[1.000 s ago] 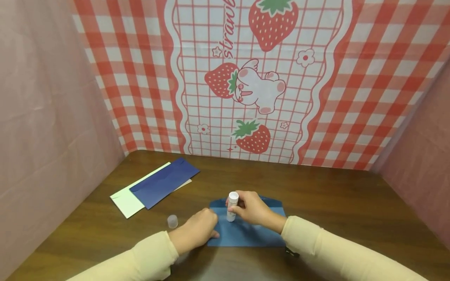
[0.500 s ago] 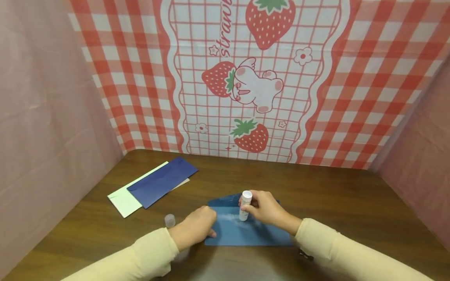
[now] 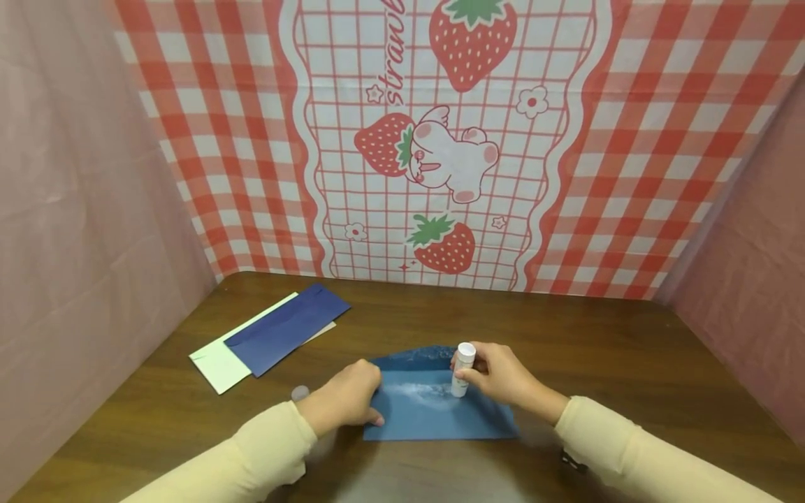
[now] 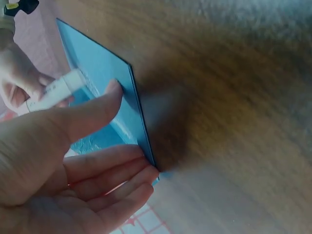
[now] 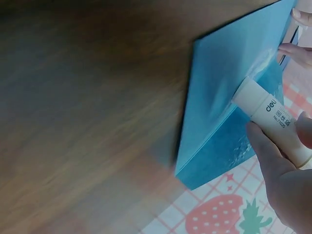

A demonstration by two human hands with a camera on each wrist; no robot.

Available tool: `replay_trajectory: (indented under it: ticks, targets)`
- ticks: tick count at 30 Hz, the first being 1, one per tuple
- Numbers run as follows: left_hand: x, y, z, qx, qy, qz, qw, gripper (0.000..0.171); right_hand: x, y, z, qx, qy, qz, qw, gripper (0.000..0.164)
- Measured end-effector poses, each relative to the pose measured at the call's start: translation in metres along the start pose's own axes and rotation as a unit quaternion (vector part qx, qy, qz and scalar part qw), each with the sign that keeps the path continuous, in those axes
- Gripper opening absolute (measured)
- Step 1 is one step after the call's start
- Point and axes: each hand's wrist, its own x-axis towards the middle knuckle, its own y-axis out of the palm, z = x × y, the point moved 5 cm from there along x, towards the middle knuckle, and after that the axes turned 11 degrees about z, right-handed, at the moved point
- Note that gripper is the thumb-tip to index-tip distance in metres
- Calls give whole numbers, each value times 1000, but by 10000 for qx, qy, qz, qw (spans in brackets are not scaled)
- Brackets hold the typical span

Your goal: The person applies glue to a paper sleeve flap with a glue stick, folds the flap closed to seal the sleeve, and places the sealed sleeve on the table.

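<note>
A blue envelope (image 3: 434, 419) lies on the table with its flap (image 3: 409, 360) folded back. White glue streaks (image 3: 409, 391) run across its body along the fold. In my right hand (image 3: 506, 377) I grip a white glue stick (image 3: 463, 370), its lower end down on the envelope toward the right; "deli" lettering shows on the tube in the right wrist view. My left hand (image 3: 346, 398) steadies the envelope's left side. In the left wrist view, the thumb (image 4: 109, 100) rests on the blue paper and the fairly straight fingers touch its edge.
A translucent cap (image 3: 300, 393) stands on the table, partly behind my left hand. At the back left, a dark blue envelope (image 3: 289, 328) overlaps a pale green one (image 3: 220, 363) and a beige one (image 3: 323, 332). A strawberry-print cloth (image 3: 440, 175) hangs behind the table.
My right hand has slid the glue stick rightward across the envelope, and more white glue streaks show behind it. The left hand has stayed at the left side.
</note>
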Motion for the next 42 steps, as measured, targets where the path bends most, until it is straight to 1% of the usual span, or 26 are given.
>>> replay_trajectory:
  ticks: [4, 7, 11, 17, 19, 23, 27, 30, 32, 37, 42]
  targets:
    - [2, -2, 2, 44, -55, 102, 9999, 42, -2, -5, -2, -42, -6, -73, 10000, 10]
    - [3, -4, 3, 274, -87, 141, 9995, 42, -3, -7, -4, -8, 0, -128, 9999, 11]
    - [4, -5, 5, 506, -118, 185, 9985, 40, -3, -8, -4, -94, -58, -134, 9998, 12]
    - [3, -3, 6, 511, -126, 118, 9985, 41, 3, -15, 4, -817, -87, 114, 9966, 11]
    - [3, -2, 5, 516, -71, 91, 9986, 40, 5, -16, 9, -909, -94, 205, 9956, 13]
    - [3, 1, 3, 574, -11, 163, 9982, 37, 14, -9, 19, -704, -219, 285, 9969, 13]
    - [4, 2, 3, 558, -97, 223, 9981, 37, 29, 6, 32, -329, -459, 452, 9974, 14]
    - [4, 2, 5, 556, -115, 161, 9983, 36, 40, 19, 40, -49, -560, 645, 9963, 17]
    - [4, 2, 5, 569, -93, 117, 9983, 35, 47, 26, 44, 59, -592, 705, 9957, 19]
    - [3, 2, 5, 444, -37, 103, 9990, 33, 56, 37, 45, 134, -515, 630, 9966, 13]
    - [1, 1, 8, 316, -137, 135, 9993, 32, 57, 41, 43, 158, -377, 511, 9979, 9]
